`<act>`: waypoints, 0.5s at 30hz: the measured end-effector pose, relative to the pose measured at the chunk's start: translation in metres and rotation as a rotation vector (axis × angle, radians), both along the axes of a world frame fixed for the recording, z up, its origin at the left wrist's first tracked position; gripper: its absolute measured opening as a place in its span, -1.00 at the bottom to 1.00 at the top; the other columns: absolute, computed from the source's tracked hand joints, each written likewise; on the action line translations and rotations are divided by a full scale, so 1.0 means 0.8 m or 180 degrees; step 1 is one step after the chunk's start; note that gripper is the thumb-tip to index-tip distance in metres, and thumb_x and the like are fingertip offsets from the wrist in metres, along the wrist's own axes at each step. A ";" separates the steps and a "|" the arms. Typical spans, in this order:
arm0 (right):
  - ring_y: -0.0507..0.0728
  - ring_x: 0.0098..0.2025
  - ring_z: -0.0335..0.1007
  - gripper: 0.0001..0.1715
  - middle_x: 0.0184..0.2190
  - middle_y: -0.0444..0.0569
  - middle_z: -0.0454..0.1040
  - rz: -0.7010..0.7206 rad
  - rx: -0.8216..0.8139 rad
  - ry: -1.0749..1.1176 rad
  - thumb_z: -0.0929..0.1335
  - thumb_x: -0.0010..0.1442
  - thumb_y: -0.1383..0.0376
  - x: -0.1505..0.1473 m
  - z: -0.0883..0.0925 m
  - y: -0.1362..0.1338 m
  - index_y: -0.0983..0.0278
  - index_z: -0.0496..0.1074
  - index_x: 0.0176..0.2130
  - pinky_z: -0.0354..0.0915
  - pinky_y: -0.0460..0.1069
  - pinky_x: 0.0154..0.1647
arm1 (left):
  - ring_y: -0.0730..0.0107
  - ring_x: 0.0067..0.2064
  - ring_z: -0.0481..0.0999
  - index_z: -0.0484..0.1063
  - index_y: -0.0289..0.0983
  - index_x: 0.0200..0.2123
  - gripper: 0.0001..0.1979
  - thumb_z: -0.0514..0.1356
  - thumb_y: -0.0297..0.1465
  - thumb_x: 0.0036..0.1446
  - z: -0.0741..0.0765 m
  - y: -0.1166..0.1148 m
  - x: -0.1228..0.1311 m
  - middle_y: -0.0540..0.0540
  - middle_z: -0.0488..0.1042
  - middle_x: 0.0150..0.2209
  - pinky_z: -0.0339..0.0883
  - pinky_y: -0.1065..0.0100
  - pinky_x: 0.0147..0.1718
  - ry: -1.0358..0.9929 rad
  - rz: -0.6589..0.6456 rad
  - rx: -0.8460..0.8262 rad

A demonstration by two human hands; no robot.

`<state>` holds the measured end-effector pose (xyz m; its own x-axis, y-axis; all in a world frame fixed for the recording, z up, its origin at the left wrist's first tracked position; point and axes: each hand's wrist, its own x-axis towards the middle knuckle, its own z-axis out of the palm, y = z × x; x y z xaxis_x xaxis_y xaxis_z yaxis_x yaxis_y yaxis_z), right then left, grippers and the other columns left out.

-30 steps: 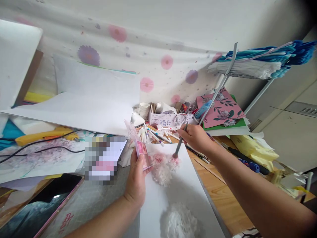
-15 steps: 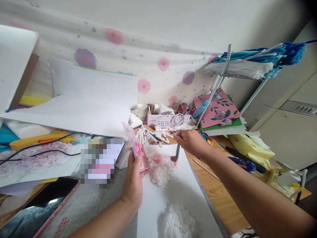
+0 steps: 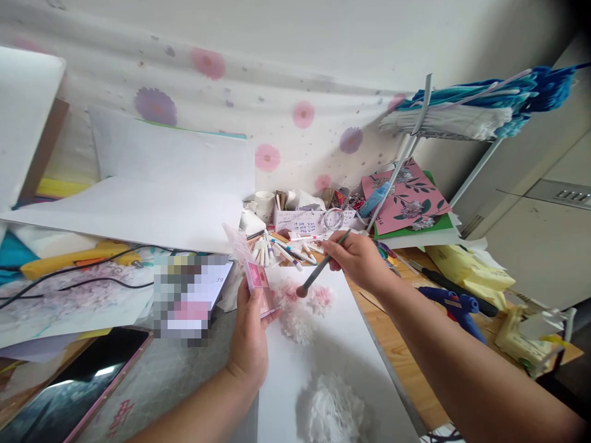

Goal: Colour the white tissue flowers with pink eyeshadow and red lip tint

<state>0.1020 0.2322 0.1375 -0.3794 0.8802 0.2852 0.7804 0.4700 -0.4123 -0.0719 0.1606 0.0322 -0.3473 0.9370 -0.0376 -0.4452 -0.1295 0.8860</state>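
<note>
My left hand is closed around an open makeup palette with pink pans and a clear lid tilted up. Between the fingers of my right hand is a makeup brush, its handle slanting up to the right. The brown bristle tip hovers over or touches a cluster of ruffled white flowers tinged pink at the top; contact cannot be made out. Beneath them lies a white sheet of paper. Nearer to me on the sheet sits a larger white ruffled flower.
Behind the sheet, several markers lie scattered before a white box. A phone and a dark tablet are at left, with a yellow glue gun. A blue glue gun lies at right, below a rack of pipe cleaners.
My right hand has tilted the brush, and its tip has moved left from the right-hand flower to the middle of the cluster. The left hand with the palette has stayed nearly still.
</note>
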 end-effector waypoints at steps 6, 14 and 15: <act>0.04 -0.46 0.39 -0.66 -0.45 -0.05 0.56 0.0240 0.0074 -0.0238 0.28 0.27 0.28 -0.043 -0.002 -0.002 0.26 0.40 -0.53 0.14 -0.08 -0.38 | 0.10 0.13 0.38 0.25 0.05 0.20 -0.49 0.10 -0.05 0.20 0.004 -0.001 0.001 -0.02 0.34 0.21 0.44 0.35 -0.32 0.0026 0.0157 -0.0055; 0.06 -0.49 0.34 -0.67 -0.46 -0.01 0.54 0.0155 0.0122 -0.0436 0.27 0.27 0.31 -0.055 0.006 0.008 0.28 0.42 -0.51 0.06 -0.05 -0.43 | 0.08 0.18 0.33 0.22 0.09 0.21 -0.49 0.10 -0.05 0.20 0.003 0.001 0.002 0.03 0.30 0.25 0.43 0.36 -0.33 0.0006 0.0082 -0.0064; 0.06 -0.50 0.33 -0.67 -0.50 -0.02 0.53 0.0156 0.0102 -0.0441 0.28 0.25 0.32 -0.055 0.006 0.008 0.28 0.41 -0.53 0.05 -0.05 -0.44 | 0.09 0.19 0.33 0.22 0.10 0.21 -0.50 0.09 -0.05 0.21 0.003 0.001 0.001 0.03 0.30 0.25 0.43 0.37 -0.32 0.0036 0.0062 -0.0063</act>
<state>0.0578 0.2386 0.1421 -0.4594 0.8509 0.2548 0.8046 0.5202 -0.2865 -0.0709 0.1615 0.0348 -0.3659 0.9292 -0.0521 -0.4328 -0.1203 0.8934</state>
